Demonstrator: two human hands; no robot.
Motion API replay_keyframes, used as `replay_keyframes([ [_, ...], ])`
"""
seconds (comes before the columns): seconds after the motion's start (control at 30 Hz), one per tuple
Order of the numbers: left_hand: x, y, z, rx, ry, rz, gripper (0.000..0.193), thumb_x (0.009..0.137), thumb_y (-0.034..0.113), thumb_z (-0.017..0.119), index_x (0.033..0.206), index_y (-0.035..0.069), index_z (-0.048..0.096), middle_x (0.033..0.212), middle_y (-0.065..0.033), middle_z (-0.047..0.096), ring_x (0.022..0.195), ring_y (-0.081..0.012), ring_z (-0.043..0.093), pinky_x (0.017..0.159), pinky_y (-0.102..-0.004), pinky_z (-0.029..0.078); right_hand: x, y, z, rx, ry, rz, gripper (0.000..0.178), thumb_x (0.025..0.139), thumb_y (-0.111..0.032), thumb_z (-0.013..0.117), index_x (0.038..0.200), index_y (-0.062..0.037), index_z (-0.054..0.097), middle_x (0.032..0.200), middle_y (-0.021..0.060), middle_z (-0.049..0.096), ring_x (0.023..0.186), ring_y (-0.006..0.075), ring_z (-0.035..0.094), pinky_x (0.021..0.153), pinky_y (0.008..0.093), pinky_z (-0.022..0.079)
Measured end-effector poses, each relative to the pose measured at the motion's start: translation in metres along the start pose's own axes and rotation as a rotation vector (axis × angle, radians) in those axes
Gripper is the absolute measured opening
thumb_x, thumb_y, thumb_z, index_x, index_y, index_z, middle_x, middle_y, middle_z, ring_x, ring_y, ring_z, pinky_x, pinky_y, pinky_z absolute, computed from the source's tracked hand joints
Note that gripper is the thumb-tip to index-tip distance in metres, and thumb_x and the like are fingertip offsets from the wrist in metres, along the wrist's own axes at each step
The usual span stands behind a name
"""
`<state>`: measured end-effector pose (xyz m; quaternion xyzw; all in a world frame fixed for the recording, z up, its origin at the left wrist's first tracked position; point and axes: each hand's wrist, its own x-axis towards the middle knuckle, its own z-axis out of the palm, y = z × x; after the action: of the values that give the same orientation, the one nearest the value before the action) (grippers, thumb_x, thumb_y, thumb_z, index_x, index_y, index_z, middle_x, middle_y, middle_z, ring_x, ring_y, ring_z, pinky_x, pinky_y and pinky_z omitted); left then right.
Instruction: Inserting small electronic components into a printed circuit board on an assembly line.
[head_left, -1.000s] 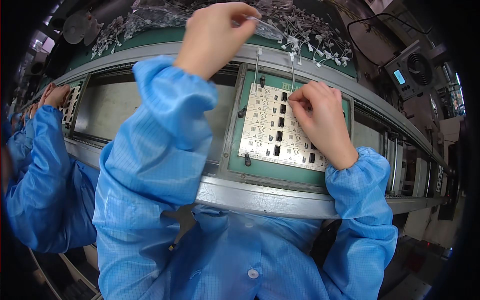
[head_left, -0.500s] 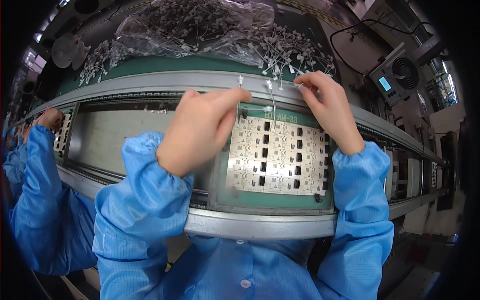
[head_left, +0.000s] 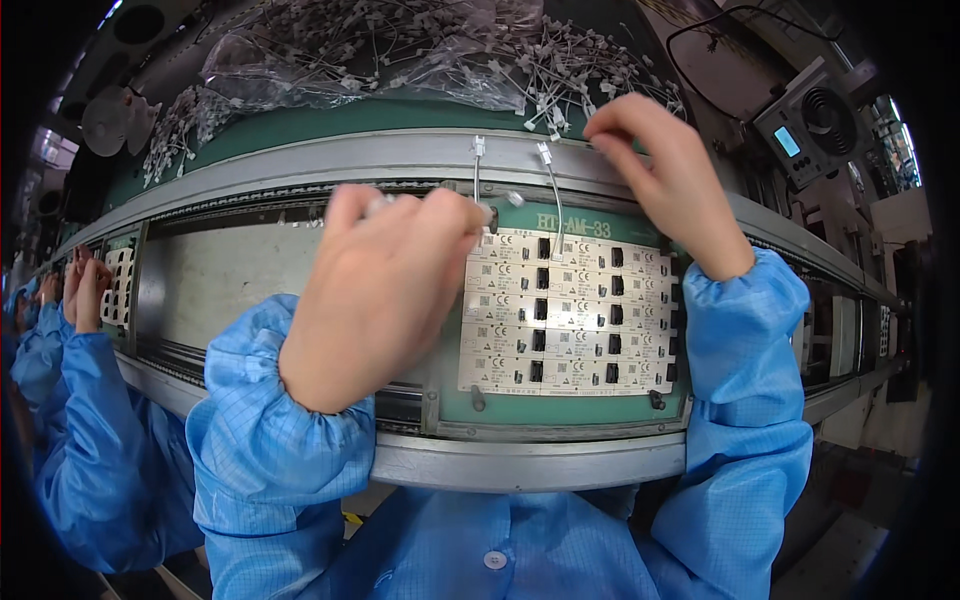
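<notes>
My left hand (head_left: 380,290) is closed, fingers curled, over the upper left corner of a panel of white circuit boards (head_left: 575,318). White plastic shows between its fingers, and a blurred clear-white connector (head_left: 515,198) juts out beside the fingertips. Two short white connector cables (head_left: 478,160) (head_left: 549,185) run from the panel's top row up onto the metal rail (head_left: 400,148). My right hand (head_left: 668,165) is raised above the rail's right part, at the near edge of the cable pile (head_left: 560,85). Thumb and index finger are apart, with nothing visible between them. The panel lies in a green fixture (head_left: 560,410).
Clear plastic bags (head_left: 270,80) lie among the cables on the green surface behind the rail. A device with a small lit screen (head_left: 787,140) stands far right. A co-worker's hand (head_left: 90,285) and blue sleeve are at the left by another board panel (head_left: 117,285).
My right hand has moved up toward the cable pile, its fingers spreading from a pinch. My left hand has shifted slightly left and down. The view has shifted a little.
</notes>
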<state>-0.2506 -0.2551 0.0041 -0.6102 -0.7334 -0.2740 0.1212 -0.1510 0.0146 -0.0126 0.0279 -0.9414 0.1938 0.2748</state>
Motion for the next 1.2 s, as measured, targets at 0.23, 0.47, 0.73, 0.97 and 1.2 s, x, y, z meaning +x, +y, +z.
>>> replay_keyframes([
  [0.23, -0.002, 0.020, 0.007, 0.223, 0.082, -0.026, 0.016, 0.077, 0.009, 0.073, 0.089, 0.014, 0.062, 0.090, 0.0019, 0.056, 0.081, -0.0194, 0.055, 0.079, -0.0406, 0.035, -0.005, -0.006, -0.038, 0.366, 0.097, 0.281, 0.020, 0.099, -0.013, 0.060, 0.113, -0.0016, 0.070, 0.102, 0.0009, 0.070, 0.090, 0.0079, 0.060, 0.081, 0.0245, 0.047],
  [0.47, -0.011, 0.017, 0.021, 0.154, -0.146, -0.177, 0.013, 0.079, 0.012, 0.073, 0.089, 0.015, 0.064, 0.091, 0.0020, 0.058, 0.091, -0.0229, 0.054, 0.083, -0.0439, 0.034, -0.045, -0.032, -0.067, 0.520, 0.182, 0.357, 0.018, 0.099, -0.010, 0.059, 0.110, 0.0004, 0.069, 0.103, 0.0020, 0.069, 0.097, 0.0083, 0.060, 0.087, 0.0229, 0.045],
  [0.73, -0.010, 0.025, 0.025, 0.261, -0.140, -0.116, 0.020, 0.074, 0.008, 0.073, 0.092, 0.015, 0.066, 0.089, 0.0032, 0.065, 0.096, -0.0243, 0.057, 0.083, -0.0487, 0.034, -0.077, -0.031, -0.078, 0.424, 0.217, 0.316, 0.020, 0.102, -0.009, 0.056, 0.116, 0.0004, 0.066, 0.111, 0.0055, 0.066, 0.098, 0.0112, 0.060, 0.092, 0.0257, 0.047],
  [0.97, -0.006, 0.029, 0.020, 0.277, -0.143, -0.112, 0.016, 0.074, 0.009, 0.073, 0.089, 0.013, 0.067, 0.087, 0.0019, 0.066, 0.094, -0.0255, 0.057, 0.083, -0.0472, 0.035, -0.087, -0.028, -0.080, 0.343, 0.213, 0.256, 0.022, 0.102, -0.010, 0.055, 0.118, 0.0006, 0.066, 0.114, 0.0060, 0.067, 0.101, 0.0127, 0.063, 0.091, 0.0259, 0.048],
  [1.2, 0.011, 0.019, 0.017, 0.159, -0.262, -0.232, 0.010, 0.075, 0.007, 0.074, 0.085, 0.007, 0.070, 0.085, -0.0053, 0.067, 0.091, -0.0299, 0.060, 0.083, -0.0384, 0.043, -0.100, -0.002, -0.073, 0.255, 0.245, 0.288, 0.027, 0.104, -0.015, 0.053, 0.124, -0.0009, 0.066, 0.120, 0.0067, 0.067, 0.107, 0.0122, 0.061, 0.097, 0.0254, 0.046],
])
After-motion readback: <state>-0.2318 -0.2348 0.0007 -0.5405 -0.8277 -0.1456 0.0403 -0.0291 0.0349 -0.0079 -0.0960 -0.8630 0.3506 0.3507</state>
